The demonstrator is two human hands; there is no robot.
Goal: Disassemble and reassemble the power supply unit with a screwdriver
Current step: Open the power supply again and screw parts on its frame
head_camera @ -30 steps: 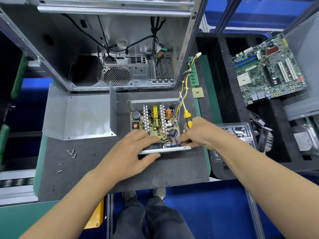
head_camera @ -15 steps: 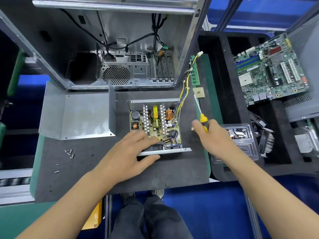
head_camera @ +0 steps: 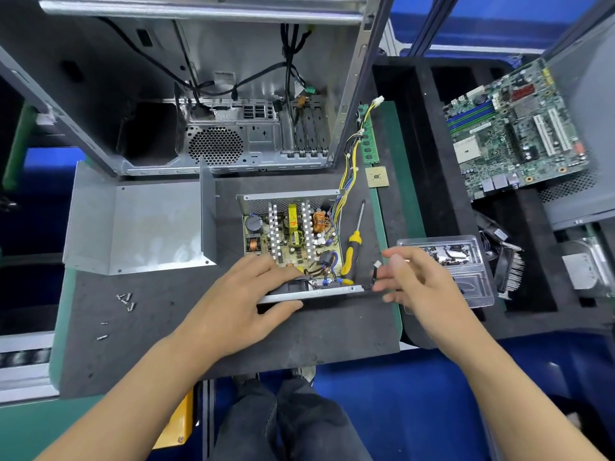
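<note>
The power supply unit (head_camera: 293,241) is set on the dark, rough mat of the counter (head_camera: 233,331), just in front of the big grey metal computer case (head_camera: 199,94). Its lid is off, so a green board with shiny ribbed metal fins, a round black can and copper coils can be seen inside. The near edge of the power supply unit is held by the left hand (head_camera: 239,304), with the fingers laid on top and the thumb pressed to the thin metal rim. The screwdriver (head_camera: 353,247), with a yellow and black handle and a thin steel rod, is laid flat just right of the power supply unit. The right hand (head_camera: 419,281) is kept at the right corner of the power supply unit, fingers loosely spread, holding nothing. A bent sheet of smooth grey metal, the cover (head_camera: 139,227), is laid left of the power supply unit. Small silver screws (head_camera: 125,300) are scattered farther left and nearer.
</note>
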